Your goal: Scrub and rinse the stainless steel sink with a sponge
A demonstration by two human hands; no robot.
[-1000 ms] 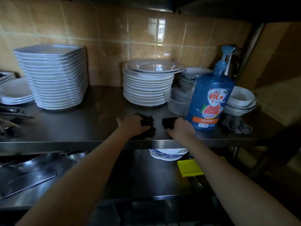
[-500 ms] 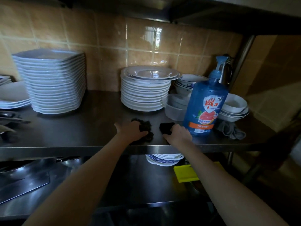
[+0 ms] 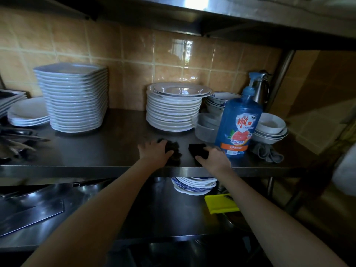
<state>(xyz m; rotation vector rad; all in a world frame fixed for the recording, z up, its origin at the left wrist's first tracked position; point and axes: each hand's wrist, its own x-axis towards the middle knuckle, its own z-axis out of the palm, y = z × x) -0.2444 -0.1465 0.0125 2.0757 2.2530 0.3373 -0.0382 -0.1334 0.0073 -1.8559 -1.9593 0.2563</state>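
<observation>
— Where are the hands?

— Both are up on the steel shelf (image 3: 92, 153), near its front edge. The left hand (image 3: 156, 153) lies on a dark scrubber (image 3: 175, 150). Its fingers bend over the fuzzy lump and grip it.

— And the other one?

— The right hand (image 3: 213, 159) is just to the right of that. It holds a dark sponge (image 3: 198, 150), with the thumb on the near side and the fingers curled over the top. The two dark things sit close but do not touch.

— What is next to them?

— A tall blue soap bottle (image 3: 238, 124) stands just right of the right hand. A grey rag (image 3: 269, 154) lies crumpled on its right side. White bowls (image 3: 270, 126) are stacked behind the rag.

— So many plates!

— Yes. A stack of round plates (image 3: 173, 112) is at the far middle of the shelf. A taller pile of square plates (image 3: 75, 99) is further left, by the tiled wall (image 3: 134, 60).

— What is under the shelf?

— More plates with blue rims (image 3: 194, 186), a flat yellow thing (image 3: 219, 204) to the right, and a big knife (image 3: 32, 215) on the left.

— And the sink?

— It is very dark down low, so I cannot tell where it is
</observation>
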